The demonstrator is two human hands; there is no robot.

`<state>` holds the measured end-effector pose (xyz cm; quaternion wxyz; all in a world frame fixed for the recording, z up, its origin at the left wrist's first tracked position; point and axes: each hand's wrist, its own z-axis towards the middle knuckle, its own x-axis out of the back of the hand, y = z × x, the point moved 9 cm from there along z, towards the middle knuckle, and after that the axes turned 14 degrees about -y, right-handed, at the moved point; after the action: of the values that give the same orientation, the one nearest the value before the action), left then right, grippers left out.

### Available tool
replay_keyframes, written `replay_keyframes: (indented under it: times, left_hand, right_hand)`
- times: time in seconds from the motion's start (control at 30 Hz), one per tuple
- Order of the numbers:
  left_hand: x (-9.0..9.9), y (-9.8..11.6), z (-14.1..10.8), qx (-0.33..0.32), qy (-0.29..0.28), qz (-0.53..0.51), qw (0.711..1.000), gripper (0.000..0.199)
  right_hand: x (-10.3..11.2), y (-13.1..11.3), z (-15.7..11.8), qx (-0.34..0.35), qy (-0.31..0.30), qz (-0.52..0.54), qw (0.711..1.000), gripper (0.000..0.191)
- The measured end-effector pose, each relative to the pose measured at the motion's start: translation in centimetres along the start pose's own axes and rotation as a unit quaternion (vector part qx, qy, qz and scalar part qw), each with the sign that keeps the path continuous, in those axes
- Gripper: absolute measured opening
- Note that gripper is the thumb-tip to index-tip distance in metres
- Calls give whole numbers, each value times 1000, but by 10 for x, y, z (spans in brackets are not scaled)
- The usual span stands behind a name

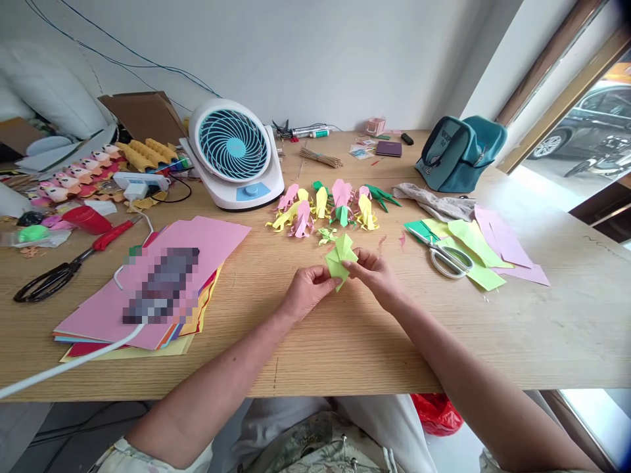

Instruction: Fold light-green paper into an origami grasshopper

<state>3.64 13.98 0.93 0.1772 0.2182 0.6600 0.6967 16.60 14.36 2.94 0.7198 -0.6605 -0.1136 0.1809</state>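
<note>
A folded piece of light green paper (pixel 340 255) is held up above the table, with creases and pointed flaps showing. My left hand (pixel 314 289) pinches its lower left edge between thumb and fingers. On the other side my right hand (pixel 373 272) grips the paper too, its thumb lying on the front face. Just behind the paper lies a small light green folded figure (pixel 327 235). Farther back stand several folded paper figures in pink (pixel 342 194), yellow (pixel 366 213) and green (pixel 383 196).
To the left, a stack of coloured paper (pixel 217 231) bears a blurred-out device with a white cable. Scissors (pixel 446 256) lie on paper sheets at right. Behind are a white fan (pixel 236 154), a teal bag (pixel 458 154), a grey cloth (pixel 438 200) and red-handled scissors (pixel 79 263).
</note>
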Motion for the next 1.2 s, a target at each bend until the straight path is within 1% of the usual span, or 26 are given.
replay_keyframes:
  times: [0.13,0.23,0.37,0.5,0.67,0.9,1.0,1.1,1.2]
  left_hand:
    - [0,3,-1,-5,1,8,1000,37]
    - [0,-2,-1,18,4,-12,1000,37]
    - [-2,-7,-2,46,1,-39,998,41]
    - [-6,-7,-1,43,-10,-90,995,45]
    - [-4,-7,-2,38,-1,-88,995,47]
    - [-5,-9,-2,46,-8,-122,991,51]
    - [-1,-7,-2,38,0,-104,994,50]
    - [3,-4,-2,28,10,-67,997,46]
    - [3,-4,-1,28,10,-62,998,46]
  right_hand:
    - [-3,-2,0,10,-9,-3,1000,45]
    - [-6,-3,0,20,-9,2,1000,47]
    - [-7,0,1,11,-6,11,1000,50]
    - [-6,2,1,11,-3,17,1000,48]
    - [-9,4,0,10,-14,24,1000,47]
    - [-7,4,0,15,2,36,999,50]
    - [-6,6,0,9,1,31,999,50]
    - [-9,9,0,-3,-14,37,999,49]
    - [-10,10,1,-4,-20,48,999,49]
